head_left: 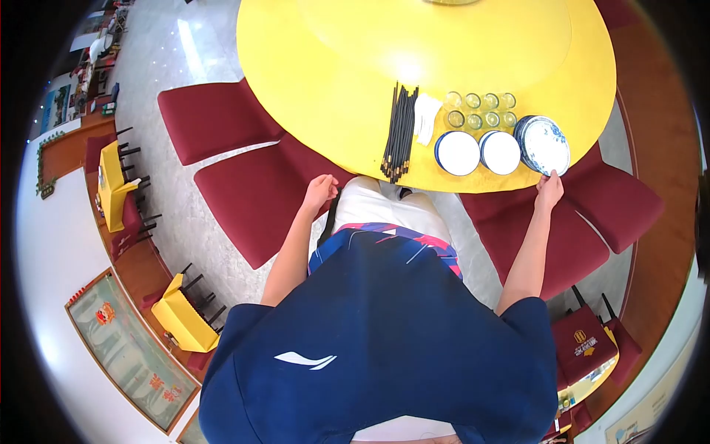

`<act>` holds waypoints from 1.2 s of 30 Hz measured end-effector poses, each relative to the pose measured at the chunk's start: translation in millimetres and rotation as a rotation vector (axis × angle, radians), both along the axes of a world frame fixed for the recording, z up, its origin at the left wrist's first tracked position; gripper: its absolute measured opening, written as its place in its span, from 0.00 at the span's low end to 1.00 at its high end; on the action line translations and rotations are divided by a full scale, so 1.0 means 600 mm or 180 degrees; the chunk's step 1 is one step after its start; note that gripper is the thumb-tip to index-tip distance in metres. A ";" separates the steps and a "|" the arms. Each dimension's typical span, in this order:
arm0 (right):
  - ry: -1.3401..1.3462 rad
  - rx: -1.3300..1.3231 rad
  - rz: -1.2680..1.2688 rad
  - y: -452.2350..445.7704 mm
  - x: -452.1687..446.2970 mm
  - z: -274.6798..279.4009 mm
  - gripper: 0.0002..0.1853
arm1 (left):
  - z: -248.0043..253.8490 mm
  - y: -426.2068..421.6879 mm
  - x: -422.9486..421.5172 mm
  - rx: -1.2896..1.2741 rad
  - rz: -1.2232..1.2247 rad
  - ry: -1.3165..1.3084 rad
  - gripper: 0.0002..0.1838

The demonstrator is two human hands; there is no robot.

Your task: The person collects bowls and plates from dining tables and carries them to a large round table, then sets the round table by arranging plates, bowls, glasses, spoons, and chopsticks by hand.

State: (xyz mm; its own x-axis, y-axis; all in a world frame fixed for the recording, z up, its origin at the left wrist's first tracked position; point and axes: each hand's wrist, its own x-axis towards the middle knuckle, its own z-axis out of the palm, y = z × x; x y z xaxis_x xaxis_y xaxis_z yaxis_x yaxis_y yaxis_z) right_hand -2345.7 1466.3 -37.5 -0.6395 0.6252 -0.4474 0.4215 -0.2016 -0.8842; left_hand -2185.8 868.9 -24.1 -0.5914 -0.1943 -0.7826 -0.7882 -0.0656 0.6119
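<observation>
My right hand (549, 191) pinches the near rim of the top plate of a stack of blue-patterned white plates (545, 144) at the right front of the yellow table. Left of that stack are two stacks of smaller white dishes with blue rims, one in the middle (500, 152) and one further left (458, 153). Behind them stand two rows of small clear glasses (492, 119). Several black chopsticks (400, 129) lie bundled beside a group of slim white pieces (426, 117) whose kind I cannot make out. My left hand (322, 190) hangs loosely curled by my thigh, holding nothing visible.
The round yellow table (325, 81) has a large turntable toward its far side. Dark red chairs stand close on the left (251, 200) and right (543, 240). Smaller yellow-covered tables (185, 318) line the far left. Pale shiny floor (163, 177) shows between them.
</observation>
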 end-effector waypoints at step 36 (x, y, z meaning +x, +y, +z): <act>-0.1066 -0.1539 0.2278 -0.824 0.031 0.031 0.21 | -0.078 -0.436 -0.412 -0.0772 -0.0850 0.0846 0.16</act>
State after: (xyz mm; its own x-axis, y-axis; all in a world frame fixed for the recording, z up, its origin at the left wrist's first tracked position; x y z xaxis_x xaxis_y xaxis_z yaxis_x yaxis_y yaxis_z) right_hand -2326.9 971.9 -19.0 -0.5915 -0.1718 -0.7878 0.8062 -0.1100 -0.5813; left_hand -2433.3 607.1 -70.9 -0.8202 -0.1667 -0.5473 -0.5713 0.2893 0.7681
